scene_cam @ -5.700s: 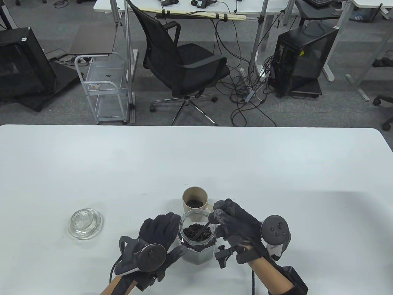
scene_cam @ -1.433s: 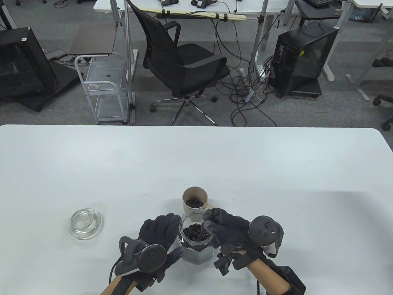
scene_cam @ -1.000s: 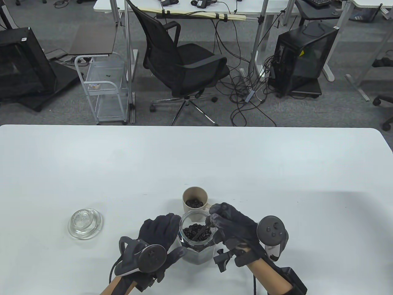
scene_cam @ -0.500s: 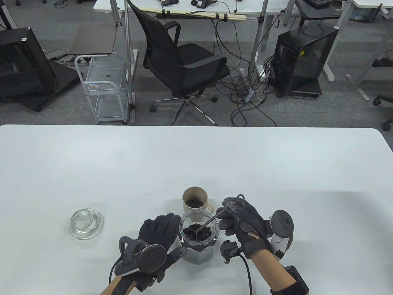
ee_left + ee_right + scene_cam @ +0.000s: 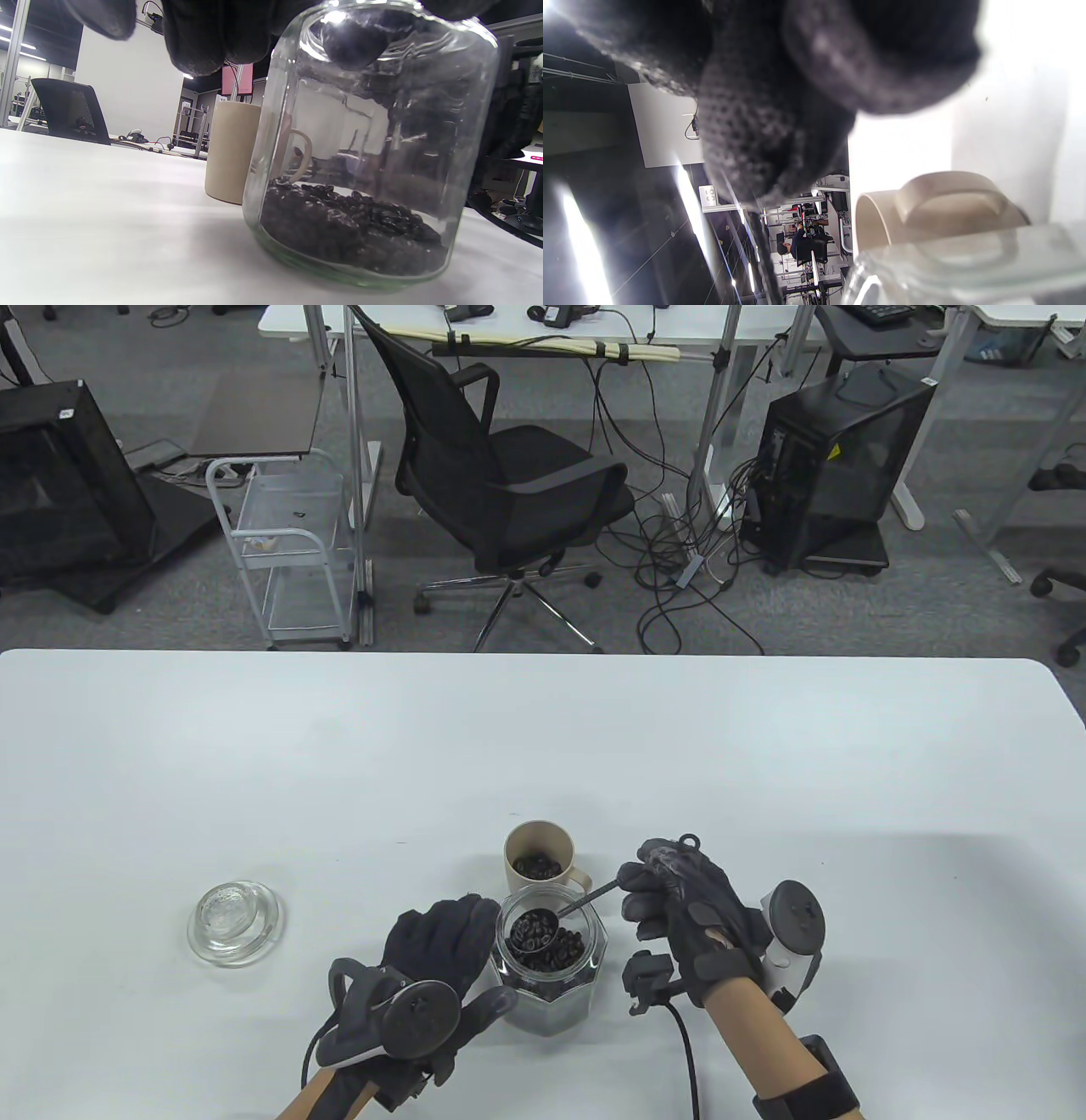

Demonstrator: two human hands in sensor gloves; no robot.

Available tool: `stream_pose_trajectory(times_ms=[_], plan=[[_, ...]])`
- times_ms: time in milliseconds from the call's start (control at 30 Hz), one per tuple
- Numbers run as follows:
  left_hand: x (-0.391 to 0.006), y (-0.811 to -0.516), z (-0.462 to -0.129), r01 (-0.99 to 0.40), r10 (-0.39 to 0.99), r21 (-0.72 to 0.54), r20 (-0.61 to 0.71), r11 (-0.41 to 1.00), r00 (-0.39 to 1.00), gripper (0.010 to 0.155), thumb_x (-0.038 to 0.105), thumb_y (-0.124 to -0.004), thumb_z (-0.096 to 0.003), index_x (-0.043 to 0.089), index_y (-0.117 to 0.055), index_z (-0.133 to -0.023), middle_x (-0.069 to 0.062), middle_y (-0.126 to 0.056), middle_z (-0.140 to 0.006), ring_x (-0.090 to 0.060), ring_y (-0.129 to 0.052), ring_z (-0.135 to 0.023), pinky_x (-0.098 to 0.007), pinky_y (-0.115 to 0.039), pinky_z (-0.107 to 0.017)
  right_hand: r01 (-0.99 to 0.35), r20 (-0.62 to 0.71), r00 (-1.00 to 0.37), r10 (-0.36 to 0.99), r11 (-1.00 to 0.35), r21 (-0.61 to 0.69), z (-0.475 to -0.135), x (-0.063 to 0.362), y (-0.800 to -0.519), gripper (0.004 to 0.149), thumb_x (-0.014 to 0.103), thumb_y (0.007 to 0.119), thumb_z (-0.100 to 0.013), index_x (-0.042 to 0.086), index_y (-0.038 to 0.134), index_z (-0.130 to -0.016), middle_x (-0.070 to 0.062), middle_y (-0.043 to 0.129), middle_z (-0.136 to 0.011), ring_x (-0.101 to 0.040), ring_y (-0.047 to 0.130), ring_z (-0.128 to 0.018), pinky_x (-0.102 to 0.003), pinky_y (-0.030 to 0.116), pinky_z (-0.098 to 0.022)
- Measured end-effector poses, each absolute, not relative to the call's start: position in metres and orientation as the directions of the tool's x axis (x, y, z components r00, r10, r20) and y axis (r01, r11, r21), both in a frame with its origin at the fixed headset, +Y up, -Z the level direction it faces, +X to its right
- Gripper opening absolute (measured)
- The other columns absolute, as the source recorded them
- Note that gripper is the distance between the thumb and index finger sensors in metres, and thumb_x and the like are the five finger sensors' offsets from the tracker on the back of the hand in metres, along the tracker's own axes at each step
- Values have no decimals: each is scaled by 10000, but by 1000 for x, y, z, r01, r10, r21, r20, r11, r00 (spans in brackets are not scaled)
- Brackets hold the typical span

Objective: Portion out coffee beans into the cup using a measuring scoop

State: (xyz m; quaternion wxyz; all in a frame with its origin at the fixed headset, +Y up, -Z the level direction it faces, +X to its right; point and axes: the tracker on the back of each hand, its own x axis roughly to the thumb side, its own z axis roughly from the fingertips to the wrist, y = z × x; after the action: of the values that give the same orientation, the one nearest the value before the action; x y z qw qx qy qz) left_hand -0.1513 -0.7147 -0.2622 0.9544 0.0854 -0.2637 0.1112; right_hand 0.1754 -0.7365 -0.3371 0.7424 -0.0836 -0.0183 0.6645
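Note:
A glass jar (image 5: pixel 551 976) (image 5: pixel 369 161) partly full of coffee beans stands near the table's front edge. My left hand (image 5: pixel 441 942) wraps around its left side, fingers curled on the glass. My right hand (image 5: pixel 670 891) pinches the handle of a metal measuring scoop (image 5: pixel 543 926). The scoop's bowl is heaped with beans and sits level at the jar's mouth. Just behind the jar stands a beige cup (image 5: pixel 540 858) (image 5: pixel 231 156) (image 5: pixel 925 212) with beans in its bottom and its handle turned to the right.
A round glass lid (image 5: pixel 234 921) lies on the white table (image 5: pixel 543 746) to the left of my left hand. An office chair (image 5: pixel 501 466), a wire cart and desks stand beyond the table's far edge.
My right hand dipped the scoop into the jar's beans, then turned palm-inward and drew right, raising the scoop bowl full of beans to the jar's mouth. The left hand stayed on the jar.

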Motion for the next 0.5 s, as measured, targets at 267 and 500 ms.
stream_pose_trajectory(times_ms=[267, 500], plan=[[-151, -715, -262, -259, 169, 103, 522, 961, 836, 877, 739, -466, -508, 184, -309, -1169, -114, -473, -1239, -390, -641, -1102, -694, -536, -754, -966, -69, 209, 975, 195, -171, -343, 182, -727, 428, 461, 840, -535, 132, 862, -808, -78, 1108, -493, -68, 1111, -199, -189, 920, -89], [-151, -715, -262, -256, 167, 103, 523, 961, 836, 877, 738, -467, -509, 181, -311, -1168, -116, -474, -1239, -390, -640, -1102, -694, -537, -753, -930, -26, 285, 958, 270, -248, -357, 189, -728, 436, 454, 816, -548, 151, 831, -861, -105, 1091, -574, -75, 1109, -233, -188, 920, -110]])
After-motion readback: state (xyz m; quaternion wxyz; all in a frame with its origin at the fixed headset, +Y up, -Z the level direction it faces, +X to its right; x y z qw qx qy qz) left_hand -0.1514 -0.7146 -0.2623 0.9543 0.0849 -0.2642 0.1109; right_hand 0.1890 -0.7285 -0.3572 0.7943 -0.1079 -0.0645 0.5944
